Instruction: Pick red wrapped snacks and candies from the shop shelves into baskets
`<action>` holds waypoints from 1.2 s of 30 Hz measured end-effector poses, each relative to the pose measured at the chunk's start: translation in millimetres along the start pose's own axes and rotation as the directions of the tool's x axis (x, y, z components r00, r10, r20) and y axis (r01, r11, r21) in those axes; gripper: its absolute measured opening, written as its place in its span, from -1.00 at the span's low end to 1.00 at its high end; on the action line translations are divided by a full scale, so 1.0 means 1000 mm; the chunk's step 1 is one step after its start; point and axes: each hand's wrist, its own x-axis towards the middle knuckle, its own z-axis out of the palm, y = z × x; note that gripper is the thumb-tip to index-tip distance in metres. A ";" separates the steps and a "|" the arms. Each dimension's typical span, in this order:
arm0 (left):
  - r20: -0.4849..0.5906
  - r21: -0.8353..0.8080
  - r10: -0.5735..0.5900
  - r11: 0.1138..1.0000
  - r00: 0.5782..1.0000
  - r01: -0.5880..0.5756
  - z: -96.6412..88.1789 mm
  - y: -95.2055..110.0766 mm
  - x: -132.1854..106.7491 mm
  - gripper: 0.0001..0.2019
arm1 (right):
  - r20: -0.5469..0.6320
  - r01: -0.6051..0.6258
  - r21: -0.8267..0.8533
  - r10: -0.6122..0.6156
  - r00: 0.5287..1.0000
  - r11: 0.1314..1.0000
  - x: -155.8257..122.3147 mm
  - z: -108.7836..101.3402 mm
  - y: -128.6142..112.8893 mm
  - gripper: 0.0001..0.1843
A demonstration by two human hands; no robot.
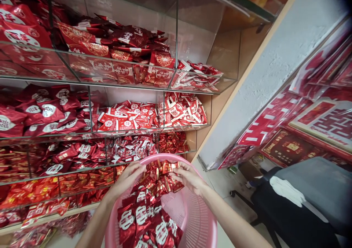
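Note:
A round pink plastic basket (200, 213) stands below me, in front of the shelves. Dark red packets with white labels (141, 215) lie in its near left part. Shiny red-and-gold foil packets (165, 182) are heaped at its far side. Over the left rim reaches my left hand (132, 174), fingers stretched out beside the foil packets, with nothing visible in them. My right hand (188, 176) comes across the right rim, its fingers closed on a foil packet (171, 166) at the top of the heap. Part of that packet is hidden by the fingers.
Shelves with clear dividers (177, 32) hold many red packets in several rows. A pale wall (264, 68) borders them on the right. Farther right are red decorations (264, 119) and an office chair (297, 204) with a white cloth (286, 191). Bagged packets (33, 237) lie under the bottom shelf.

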 end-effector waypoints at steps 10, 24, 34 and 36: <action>0.061 0.004 0.036 0.999 0.997 -0.036 0.000 -0.005 0.002 -0.69 | -0.183 0.150 -0.215 -0.191 0.965 0.965 -0.005 -0.021 -0.012 -0.61; 0.062 -0.018 0.035 0.999 0.997 -0.034 0.002 -0.009 0.002 -0.68 | -0.144 -0.176 -0.077 0.164 0.976 0.981 -0.003 -0.002 0.028 -0.58; 0.054 -0.022 0.052 0.998 0.997 -0.051 0.001 -0.006 0.002 -0.69 | -0.161 -0.118 0.080 0.129 0.978 0.990 -0.002 -0.005 0.041 -0.57; 0.053 -0.023 0.054 0.998 0.997 -0.053 0.001 -0.006 0.002 -0.69 | -0.179 -0.122 0.117 0.142 0.973 0.986 0.001 -0.004 0.044 -0.58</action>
